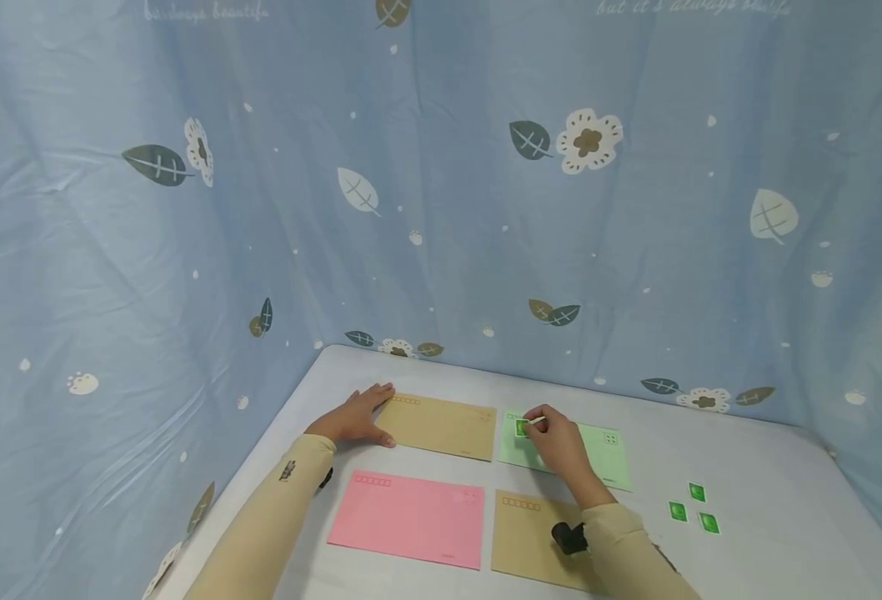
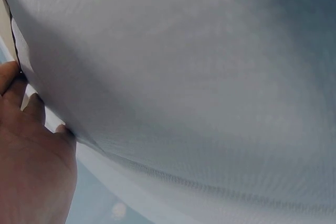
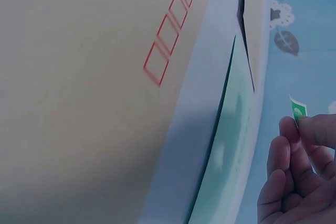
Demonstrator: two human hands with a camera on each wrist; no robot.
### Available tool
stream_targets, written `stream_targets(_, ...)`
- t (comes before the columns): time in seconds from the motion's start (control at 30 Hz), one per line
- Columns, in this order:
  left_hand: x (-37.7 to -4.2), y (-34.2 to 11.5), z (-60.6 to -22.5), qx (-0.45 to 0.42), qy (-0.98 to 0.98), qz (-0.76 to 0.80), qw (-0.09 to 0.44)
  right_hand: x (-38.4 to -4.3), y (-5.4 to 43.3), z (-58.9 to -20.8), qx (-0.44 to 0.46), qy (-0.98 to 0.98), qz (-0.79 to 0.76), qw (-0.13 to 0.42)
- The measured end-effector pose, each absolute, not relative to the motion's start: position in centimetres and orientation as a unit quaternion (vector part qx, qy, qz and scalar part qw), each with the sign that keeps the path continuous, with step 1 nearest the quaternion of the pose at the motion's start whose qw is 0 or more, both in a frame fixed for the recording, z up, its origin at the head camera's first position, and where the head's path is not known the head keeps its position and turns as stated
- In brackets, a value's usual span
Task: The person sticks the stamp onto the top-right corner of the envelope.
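Note:
My right hand (image 1: 561, 446) is over the light green envelope (image 1: 608, 462) at the back right. Its thumb and fingertip pinch a small white-edged green stamp (image 3: 298, 109), plain in the right wrist view. At those fingertips in the head view, a green square shows above the envelope's left part with a pale sliver beside it. My left hand (image 1: 354, 419) rests with spread fingers at the left edge of a tan envelope (image 1: 441, 429) at the back left. In the left wrist view, the left hand (image 2: 37, 161) shows only in part.
A pink envelope (image 1: 407, 521) lies at the front left, a second tan envelope (image 1: 527, 542) at the front right, partly under my right forearm. Three loose green stamps (image 1: 678, 511) lie on the white table (image 1: 786, 492) at the right. A blue patterned curtain (image 1: 471, 208) hangs behind.

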State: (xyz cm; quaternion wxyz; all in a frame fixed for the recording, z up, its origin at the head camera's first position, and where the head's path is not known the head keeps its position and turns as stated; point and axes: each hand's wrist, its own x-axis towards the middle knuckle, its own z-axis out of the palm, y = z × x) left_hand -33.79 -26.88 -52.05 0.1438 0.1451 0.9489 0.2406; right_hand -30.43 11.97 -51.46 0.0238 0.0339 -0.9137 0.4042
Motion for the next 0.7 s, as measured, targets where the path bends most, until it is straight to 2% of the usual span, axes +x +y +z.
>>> stream_targets(0.7, -33.8, -26.7, -52.0, 0.139, 0.95, 0.243, 0.14, -31.1, 9.3, -51.8, 0.05, -0.906, 0.42, 0.023)
